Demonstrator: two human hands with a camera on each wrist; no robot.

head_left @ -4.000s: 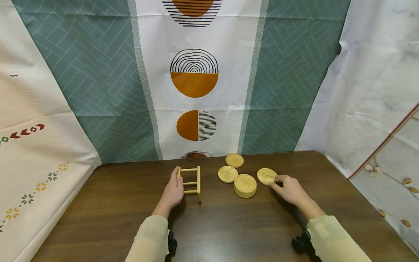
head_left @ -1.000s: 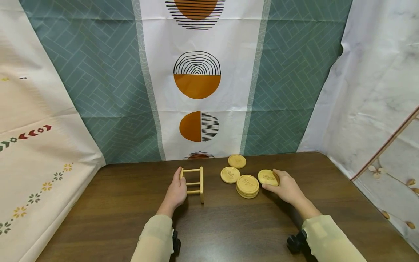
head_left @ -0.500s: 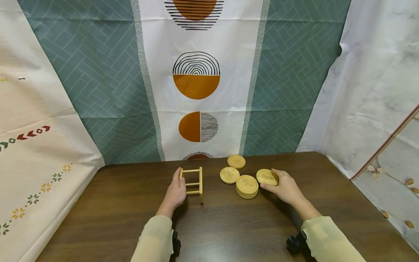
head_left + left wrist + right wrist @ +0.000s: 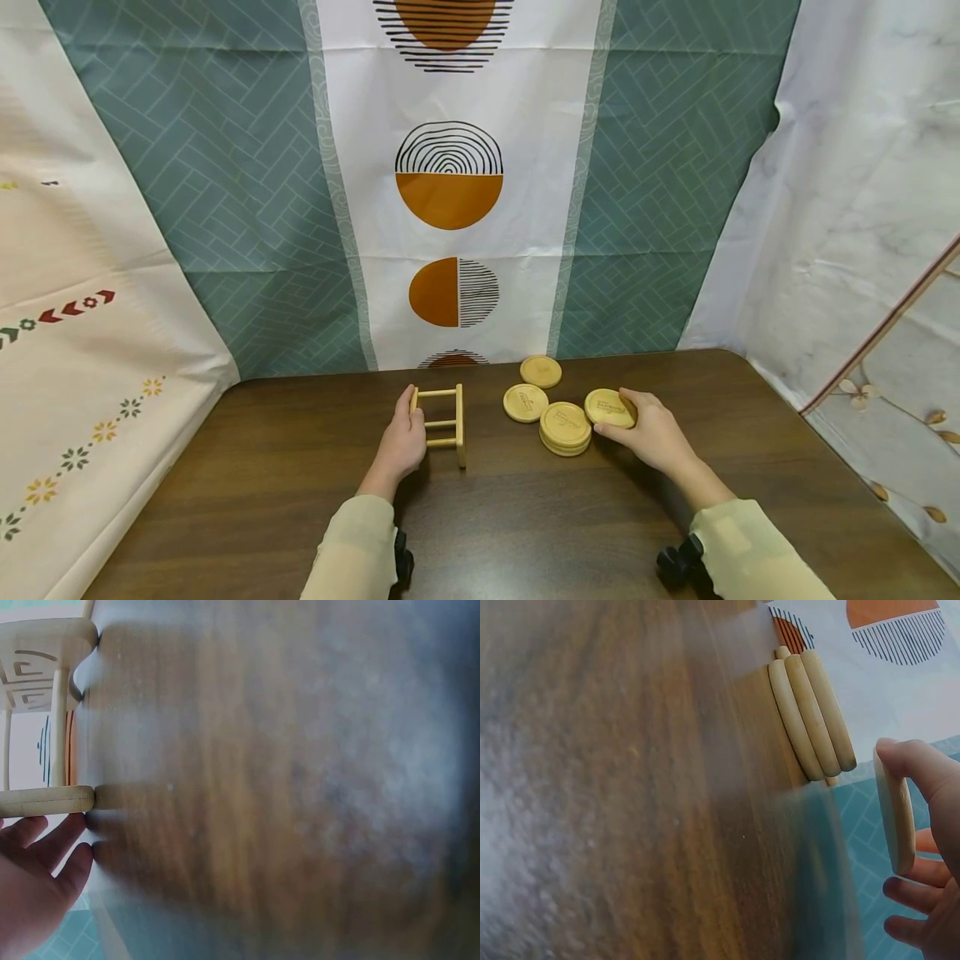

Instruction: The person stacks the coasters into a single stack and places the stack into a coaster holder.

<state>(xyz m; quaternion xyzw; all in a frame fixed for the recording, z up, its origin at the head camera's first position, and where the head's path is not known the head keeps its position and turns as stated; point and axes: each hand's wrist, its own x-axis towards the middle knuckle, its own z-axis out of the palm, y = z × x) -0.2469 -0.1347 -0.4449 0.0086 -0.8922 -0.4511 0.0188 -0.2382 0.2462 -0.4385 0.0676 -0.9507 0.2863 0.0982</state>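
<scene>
My left hand (image 4: 399, 442) grips the left side panel of a small light-wood coaster rack (image 4: 460, 425), its thumb on the panel's inner side. The left wrist view shows several fingertips against the outside of that panel (image 4: 45, 800); the far panel (image 4: 45, 652) has cut-out shapes. My right hand (image 4: 656, 429) pinches a round wooden coaster (image 4: 609, 407) by its edge, thumb on the near side. In the right wrist view this coaster (image 4: 895, 817) appears edge-on, raised off the table. Just left of it is a stack of coasters (image 4: 565, 425), very near or touching in the head view.
Two single coasters lie behind the stack, one (image 4: 525, 402) to its left and another (image 4: 541, 371) near the back edge. The dark wooden table (image 4: 525, 533) meets patterned cloth hangings (image 4: 450, 275) at the back and sides.
My right fingers have closed round the coaster they were touching. It has come up slightly and shifted left towards the stack. My left hand and the rack stay put.
</scene>
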